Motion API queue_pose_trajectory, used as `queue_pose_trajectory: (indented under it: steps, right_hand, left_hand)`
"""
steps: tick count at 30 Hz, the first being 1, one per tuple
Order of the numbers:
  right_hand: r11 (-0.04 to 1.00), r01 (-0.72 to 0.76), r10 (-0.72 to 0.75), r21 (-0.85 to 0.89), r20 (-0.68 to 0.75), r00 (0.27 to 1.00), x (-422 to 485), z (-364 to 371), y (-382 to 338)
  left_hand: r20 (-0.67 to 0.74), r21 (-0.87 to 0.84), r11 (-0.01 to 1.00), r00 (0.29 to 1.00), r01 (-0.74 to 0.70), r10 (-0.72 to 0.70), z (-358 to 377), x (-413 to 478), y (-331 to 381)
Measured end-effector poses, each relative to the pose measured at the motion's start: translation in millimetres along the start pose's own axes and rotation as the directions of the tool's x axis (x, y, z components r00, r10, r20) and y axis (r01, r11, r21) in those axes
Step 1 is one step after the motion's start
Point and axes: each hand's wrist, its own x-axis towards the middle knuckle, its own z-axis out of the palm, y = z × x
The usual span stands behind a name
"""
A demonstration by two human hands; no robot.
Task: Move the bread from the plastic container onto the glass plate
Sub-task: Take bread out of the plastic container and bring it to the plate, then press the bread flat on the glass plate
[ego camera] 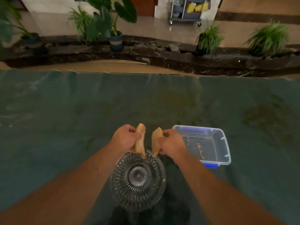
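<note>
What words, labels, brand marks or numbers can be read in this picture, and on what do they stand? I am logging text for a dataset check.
None can be read.
Plastic container: no label or print shows.
Glass plate: only a ribbed pattern, no text.
Bread in the left hand and right hand: unmarked.
Cart at the far wall: too blurred to show any lettering.

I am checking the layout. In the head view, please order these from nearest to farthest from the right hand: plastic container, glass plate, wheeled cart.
Measured from the right hand:
1. Plastic container, just to its right on the table.
2. Glass plate, below and left of the hand, slightly farther.
3. Wheeled cart, far back on the floor.
</note>
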Motion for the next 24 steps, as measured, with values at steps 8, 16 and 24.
queue_pose_trajectory:
  steps: [8, 16, 24]
  right_hand:
    - [0.978, -0.176, 0.191, -0.108, 0.15, 0.97, 0, 64, 65]
    - [0.496, 0.479, -0.372, -0.724, 0.321, 0.871, -32, 89, 104]
    - [0.349, 0.573, -0.366, -0.741, 0.455, 0.812, -34, 111, 135]
  left_hand:
    - [0.028, 0.088, 0.985, 0.988, 0.149, -0.152, -32, 10, -110]
    - [0.3, 0.788, 0.367, 0.83, -0.493, 0.471, -15, -17, -164]
    - [0.45, 0.833, 0.157, 0.815, -0.53, 0.365, 8, -18, -196]
